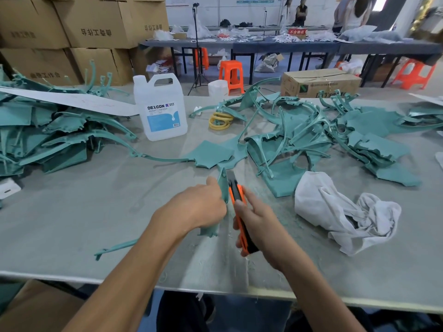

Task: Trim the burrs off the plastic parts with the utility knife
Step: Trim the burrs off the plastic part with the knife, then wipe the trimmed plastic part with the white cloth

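Note:
My left hand (201, 207) grips a teal plastic part (222, 185) that stands on edge near the table's middle front. A thin teal arm of it (115, 248) shows below my left forearm. My right hand (259, 219) holds an orange and black utility knife (239, 212). The knife's blade end lies against the right edge of the part, just above my fingers. Teal shavings lie on the table around both hands.
Piles of teal parts lie at left (48, 137) and at right (335, 140). A white jug (160, 109) and yellow rings (219, 121) stand behind. A white rag (335, 209) lies to my right. The table's front edge (215, 289) is near.

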Demonstrator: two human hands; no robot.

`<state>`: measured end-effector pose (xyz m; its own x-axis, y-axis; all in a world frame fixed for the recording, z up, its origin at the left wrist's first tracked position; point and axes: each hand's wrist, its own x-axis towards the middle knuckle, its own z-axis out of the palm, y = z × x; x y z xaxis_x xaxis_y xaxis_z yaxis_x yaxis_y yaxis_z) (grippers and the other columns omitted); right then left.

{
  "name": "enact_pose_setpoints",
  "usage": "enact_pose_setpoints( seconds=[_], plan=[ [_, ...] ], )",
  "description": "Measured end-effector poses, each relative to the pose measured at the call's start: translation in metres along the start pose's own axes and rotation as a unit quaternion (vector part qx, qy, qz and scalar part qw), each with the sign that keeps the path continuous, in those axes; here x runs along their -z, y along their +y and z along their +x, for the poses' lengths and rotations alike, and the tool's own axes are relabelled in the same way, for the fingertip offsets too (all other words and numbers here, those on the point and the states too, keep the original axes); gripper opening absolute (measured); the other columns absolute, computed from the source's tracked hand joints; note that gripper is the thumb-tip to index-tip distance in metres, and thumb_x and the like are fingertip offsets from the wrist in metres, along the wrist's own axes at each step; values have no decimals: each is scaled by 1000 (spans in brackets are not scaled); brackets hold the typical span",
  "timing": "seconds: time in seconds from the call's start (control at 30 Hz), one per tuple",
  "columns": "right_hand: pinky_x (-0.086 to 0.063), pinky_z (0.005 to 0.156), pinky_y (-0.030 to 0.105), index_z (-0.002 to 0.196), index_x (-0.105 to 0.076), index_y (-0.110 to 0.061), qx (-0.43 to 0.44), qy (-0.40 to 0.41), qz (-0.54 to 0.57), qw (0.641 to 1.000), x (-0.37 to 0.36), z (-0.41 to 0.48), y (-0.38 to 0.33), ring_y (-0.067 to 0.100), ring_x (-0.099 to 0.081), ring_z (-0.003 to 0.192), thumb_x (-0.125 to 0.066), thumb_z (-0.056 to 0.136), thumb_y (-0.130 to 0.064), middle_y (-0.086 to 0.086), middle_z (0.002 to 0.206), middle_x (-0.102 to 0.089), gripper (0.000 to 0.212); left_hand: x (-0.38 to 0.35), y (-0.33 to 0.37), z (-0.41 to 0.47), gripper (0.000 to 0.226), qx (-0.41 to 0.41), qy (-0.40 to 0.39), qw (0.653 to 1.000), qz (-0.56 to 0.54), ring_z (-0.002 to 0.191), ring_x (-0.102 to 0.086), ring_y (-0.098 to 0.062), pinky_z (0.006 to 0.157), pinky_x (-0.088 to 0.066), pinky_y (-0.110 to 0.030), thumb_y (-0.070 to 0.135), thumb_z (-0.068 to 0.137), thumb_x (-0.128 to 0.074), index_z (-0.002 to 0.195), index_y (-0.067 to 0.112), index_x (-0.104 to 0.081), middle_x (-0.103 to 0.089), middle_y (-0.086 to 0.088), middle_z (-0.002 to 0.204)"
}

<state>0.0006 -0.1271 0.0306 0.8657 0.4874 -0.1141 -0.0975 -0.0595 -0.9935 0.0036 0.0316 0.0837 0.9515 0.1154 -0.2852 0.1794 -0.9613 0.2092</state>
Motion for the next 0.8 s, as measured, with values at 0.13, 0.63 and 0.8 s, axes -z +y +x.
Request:
enact_pose_setpoints(
  seconds=[0.13,0.63,0.8],
  plan=[
    [-49,42,31,133,-51,-50,46,-22,17,999,11,-2,-22,23,-61,53,-49,105,-41,2,78,-66,29,-4,2,-3,14,-3,22,1000,4,76,-47,-27,58,-31,-39,23,94,-42,100,15,-32,-42,-5,78],
    [-27,109,52,142,-50,-38,7,277,-629,726,114,0,39,37,-28,138,-55,94,-58,5,151,-42,52,-20,-10,-17,24,-5,79,997,-10,62,-43,-20,51,-23,-36,20,95,-35,76,22,-20,-45,-5,73],
    [-23,115,56,133,-53,-48,-155,250,-659,692,182,-24,55,37,-26,139,-38,97,-61,5,147,-42,41,-21,-12,-17,26,-7,88,996,-19,63,-45,-20,51,-24,-36,23,96,-35,76,23,-20,-47,-6,75]
  ],
)
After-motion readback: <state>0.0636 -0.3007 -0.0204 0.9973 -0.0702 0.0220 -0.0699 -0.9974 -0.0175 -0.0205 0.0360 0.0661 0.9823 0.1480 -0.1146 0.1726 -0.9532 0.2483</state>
